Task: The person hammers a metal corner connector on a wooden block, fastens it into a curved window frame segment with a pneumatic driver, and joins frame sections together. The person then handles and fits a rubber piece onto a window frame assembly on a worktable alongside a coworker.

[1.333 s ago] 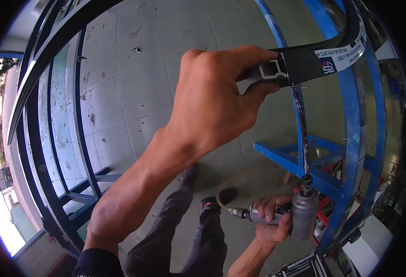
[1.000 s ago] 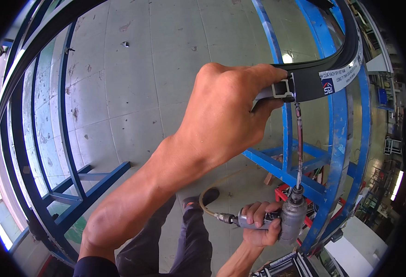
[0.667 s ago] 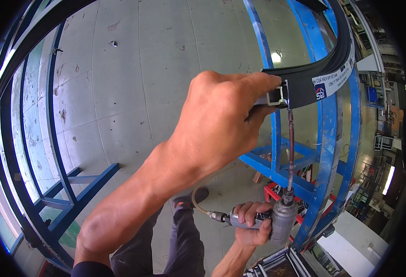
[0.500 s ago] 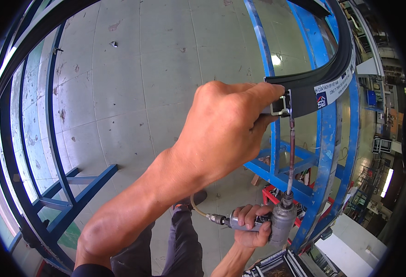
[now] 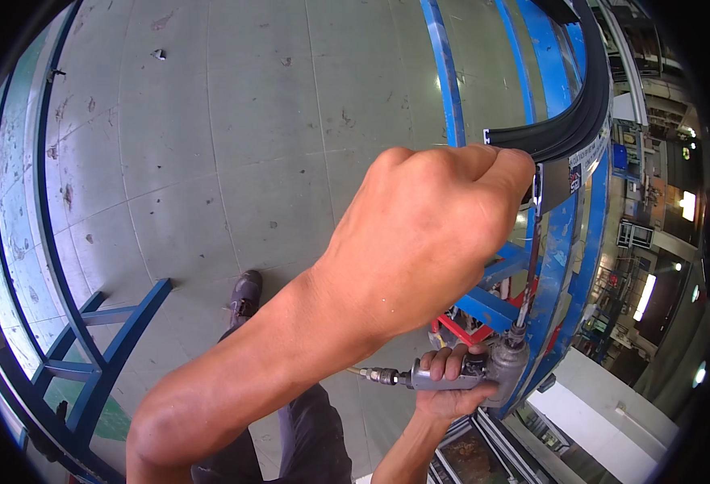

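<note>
My left hand (image 5: 440,226) reaches across the middle, closed at the near end of a black frame profile (image 5: 561,137). Its fingertips are partly hidden behind the knuckles, beside a thin metal edge at that end. Below, my right hand (image 5: 452,383) wraps round the handle of a grey air screwdriver (image 5: 510,363). The tool stands upright, its long bit (image 5: 530,270) pointing up to the profile's end, by my left fingertips. A screw, if any, is hidden. An air hose fitting (image 5: 383,376) joins the handle on the left.
Blue steel racks (image 5: 561,282) carry the profile on the right. Another blue stand (image 5: 117,347) is at the left, on the tiled floor (image 5: 266,121). A red frame (image 5: 460,329) sits behind the tool, and a white panel (image 5: 605,395) lies at lower right.
The view has shifted, and my left hand now covers the profile's open end that showed before. The screwdriver stays at that end, with its bit slightly tilted. One shoe is now clearly visible.
</note>
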Motion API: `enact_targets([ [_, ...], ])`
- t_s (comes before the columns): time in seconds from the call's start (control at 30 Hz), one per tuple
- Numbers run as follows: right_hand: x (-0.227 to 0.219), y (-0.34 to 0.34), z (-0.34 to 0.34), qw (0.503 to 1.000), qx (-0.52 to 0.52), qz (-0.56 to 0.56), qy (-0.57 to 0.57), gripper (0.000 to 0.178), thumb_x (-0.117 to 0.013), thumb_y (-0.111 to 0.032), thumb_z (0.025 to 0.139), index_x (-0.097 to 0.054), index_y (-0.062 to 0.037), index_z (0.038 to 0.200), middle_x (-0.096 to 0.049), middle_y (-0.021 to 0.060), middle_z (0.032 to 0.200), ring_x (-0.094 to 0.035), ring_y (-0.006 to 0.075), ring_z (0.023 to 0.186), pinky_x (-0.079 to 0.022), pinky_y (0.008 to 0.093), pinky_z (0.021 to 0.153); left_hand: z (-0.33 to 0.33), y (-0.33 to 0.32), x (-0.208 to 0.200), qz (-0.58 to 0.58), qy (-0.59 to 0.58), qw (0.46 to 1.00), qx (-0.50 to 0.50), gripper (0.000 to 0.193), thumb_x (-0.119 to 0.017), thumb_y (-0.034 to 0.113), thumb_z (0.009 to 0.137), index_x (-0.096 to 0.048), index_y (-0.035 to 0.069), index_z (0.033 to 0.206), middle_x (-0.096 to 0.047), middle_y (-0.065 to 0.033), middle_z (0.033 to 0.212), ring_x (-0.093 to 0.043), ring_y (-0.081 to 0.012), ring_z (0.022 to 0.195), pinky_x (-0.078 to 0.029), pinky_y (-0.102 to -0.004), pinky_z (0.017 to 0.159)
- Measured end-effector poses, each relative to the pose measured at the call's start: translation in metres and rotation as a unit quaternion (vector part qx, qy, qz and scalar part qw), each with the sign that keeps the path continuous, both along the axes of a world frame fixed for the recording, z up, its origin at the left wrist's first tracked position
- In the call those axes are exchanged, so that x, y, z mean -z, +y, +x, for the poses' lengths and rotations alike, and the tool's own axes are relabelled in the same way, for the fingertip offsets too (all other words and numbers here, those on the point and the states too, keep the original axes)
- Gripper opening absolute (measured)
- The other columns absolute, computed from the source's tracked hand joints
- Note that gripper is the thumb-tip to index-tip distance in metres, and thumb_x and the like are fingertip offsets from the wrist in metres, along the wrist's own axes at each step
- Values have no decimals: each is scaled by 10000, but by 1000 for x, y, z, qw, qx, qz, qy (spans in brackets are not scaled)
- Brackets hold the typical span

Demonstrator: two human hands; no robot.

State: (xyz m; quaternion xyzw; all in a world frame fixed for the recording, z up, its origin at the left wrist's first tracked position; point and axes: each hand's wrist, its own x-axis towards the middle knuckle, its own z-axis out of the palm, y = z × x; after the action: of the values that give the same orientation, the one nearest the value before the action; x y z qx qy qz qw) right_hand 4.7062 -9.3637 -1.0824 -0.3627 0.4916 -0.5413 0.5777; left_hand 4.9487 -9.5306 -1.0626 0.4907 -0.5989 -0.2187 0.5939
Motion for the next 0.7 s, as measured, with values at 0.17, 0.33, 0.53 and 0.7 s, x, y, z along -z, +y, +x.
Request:
enact_targets([
  [0.17,-2,-6,2,1000,-6,10,-14,534,-711,-568,1016,-555,-152,1313,-526,-13,837,-532,151,730,-452,375,743,-4,2,6,-3,8,1000,-2,145,-656,-23,786,-598,1,917,-659,-154,782,-710,-392,728,-570,-488,587],
  [0.33,-4,5,-14,995,-58,0,-78,724,-753,-694,925,-542,-146,1347,-542,20,878,-554,175,753,-477,417,778,-7,3,-4,51,-22,998,12,404,-865,38,850,-744,-11,1232,-803,-176,1042,-797,-318,837,-629,-379,762],
  [0.53,-8,42,-55,989,-58,54,-128,730,-766,-656,942,-540,-134,1400,-558,21,888,-562,177,766,-478,420,790,17,-42,-102,393,388,830,74,794,-626,608,1048,-646,-140,1314,-775,-219,981,-793,-273,892,-643,-359,805],
  [0.7,-2,100,-96,985,-61,112,-119,755,-815,-588,929,-546,-91,1431,-566,15,860,-549,172,794,-451,414,821,-47,-61,-87,534,187,822,66,818,-409,698,1099,-687,-72,1126,-708,-165,793,-727,-251,714,-586,-344,653],
])
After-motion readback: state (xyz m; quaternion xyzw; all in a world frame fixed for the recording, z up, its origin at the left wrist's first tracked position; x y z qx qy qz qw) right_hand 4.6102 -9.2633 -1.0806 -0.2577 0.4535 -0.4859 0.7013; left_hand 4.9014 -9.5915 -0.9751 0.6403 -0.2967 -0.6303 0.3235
